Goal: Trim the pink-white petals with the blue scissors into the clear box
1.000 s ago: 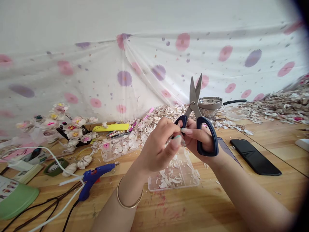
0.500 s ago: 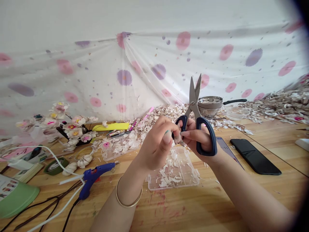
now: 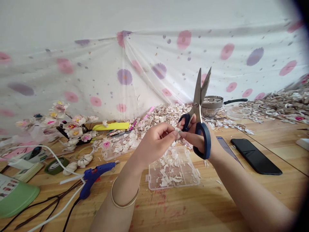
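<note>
My left hand pinches a small pale flake between thumb and fingertips, and a gold bangle circles that wrist. My right hand grips the blue handles of a pair of kitchen scissors, whose steel blades stand open and point upward. The flake sits just left of the scissor handles, close to the pivot. Below both hands lies a clear plastic compartment box filled with pale shavings.
A blue hot glue gun with its cords lies at left, near handmade pale flowers. A heap of flakes and a steel pan stand at the back. A black phone lies on the wooden table at right.
The scissors have shifted left and tilted, with the blades opened wider. My hands have drawn closer together around the flake.
</note>
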Demonstrator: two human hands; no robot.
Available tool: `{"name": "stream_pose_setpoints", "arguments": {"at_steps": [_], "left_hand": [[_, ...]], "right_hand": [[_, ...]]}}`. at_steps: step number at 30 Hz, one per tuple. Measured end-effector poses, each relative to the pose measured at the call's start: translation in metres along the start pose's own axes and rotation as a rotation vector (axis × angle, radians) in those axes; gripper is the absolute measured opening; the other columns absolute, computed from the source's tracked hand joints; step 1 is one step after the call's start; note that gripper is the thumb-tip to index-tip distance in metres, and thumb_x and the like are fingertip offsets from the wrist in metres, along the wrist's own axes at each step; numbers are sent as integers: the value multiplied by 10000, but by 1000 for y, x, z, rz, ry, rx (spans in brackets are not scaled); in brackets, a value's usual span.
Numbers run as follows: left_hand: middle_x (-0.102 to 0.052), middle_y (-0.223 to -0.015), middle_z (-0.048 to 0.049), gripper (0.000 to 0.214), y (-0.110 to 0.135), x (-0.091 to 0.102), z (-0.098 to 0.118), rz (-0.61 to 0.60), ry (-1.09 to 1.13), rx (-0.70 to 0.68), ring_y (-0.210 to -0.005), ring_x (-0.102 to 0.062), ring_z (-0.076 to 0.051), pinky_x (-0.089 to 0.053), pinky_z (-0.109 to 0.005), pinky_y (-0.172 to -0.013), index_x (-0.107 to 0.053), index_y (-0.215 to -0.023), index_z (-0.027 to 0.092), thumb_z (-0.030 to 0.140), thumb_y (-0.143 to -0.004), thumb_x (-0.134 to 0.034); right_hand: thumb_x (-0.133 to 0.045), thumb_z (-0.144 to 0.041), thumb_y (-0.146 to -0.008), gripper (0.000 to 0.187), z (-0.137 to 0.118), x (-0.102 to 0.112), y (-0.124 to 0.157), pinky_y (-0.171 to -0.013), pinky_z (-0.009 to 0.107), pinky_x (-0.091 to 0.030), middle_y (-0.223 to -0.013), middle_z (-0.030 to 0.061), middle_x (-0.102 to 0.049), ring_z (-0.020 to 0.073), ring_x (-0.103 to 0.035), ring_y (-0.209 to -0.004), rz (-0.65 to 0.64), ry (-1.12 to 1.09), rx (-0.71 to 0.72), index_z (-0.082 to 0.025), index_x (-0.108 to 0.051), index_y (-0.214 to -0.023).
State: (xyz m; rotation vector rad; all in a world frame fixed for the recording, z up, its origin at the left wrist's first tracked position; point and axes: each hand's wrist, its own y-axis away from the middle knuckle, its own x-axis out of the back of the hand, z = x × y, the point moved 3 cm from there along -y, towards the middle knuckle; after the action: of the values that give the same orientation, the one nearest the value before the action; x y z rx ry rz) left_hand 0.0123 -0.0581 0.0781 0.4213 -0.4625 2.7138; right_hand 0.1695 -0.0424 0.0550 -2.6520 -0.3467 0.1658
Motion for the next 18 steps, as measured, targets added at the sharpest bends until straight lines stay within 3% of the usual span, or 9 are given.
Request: {"name": "stream_pose_setpoints", "arguments": {"at_steps": [5, 11, 14, 18], "left_hand": [[-439, -633, 49, 163, -1, 3, -2, 53, -26, -50, -514, -351, -70, -270, -206, -448, -595, -824, 191, 327, -910, -569], [-561, -810, -11, 79, -1, 16, 2, 280, -288, -377, -664, -493, -105, -401, -219, -547, -614, -897, 185, 254, -907, -577], [-581, -838, -19, 52, 2, 23, 9, 403, -435, -567, -695, -514, -107, -423, -229, -582, -618, -912, 178, 199, -915, -570], [-605, -891, -37, 66, 7, 29, 15, 536, -555, -713, -732, -536, -112, -456, -242, -637, -621, -947, 175, 160, -926, -561]], "right_hand": [[-675, -148, -808, 183, -7, 0, 1, -571, 272, -410, -794, -21, -564, 121, -498, -650, 13, 16, 70, -224, -537, -902], [-722, -255, -813, 201, -4, -1, -2, -633, 298, -414, -757, -17, -547, 142, -503, -688, 55, -4, 76, -212, -541, -888], [-651, -366, -886, 199, 2, -6, -4, -641, 313, -409, -698, -24, -523, 150, -496, -657, -59, -58, 66, -216, -521, -899], [-502, -549, -946, 329, 6, -10, -4, -660, 332, -372, -721, -15, -476, 158, -440, -661, -279, 3, 87, -221, -486, -929]]}}
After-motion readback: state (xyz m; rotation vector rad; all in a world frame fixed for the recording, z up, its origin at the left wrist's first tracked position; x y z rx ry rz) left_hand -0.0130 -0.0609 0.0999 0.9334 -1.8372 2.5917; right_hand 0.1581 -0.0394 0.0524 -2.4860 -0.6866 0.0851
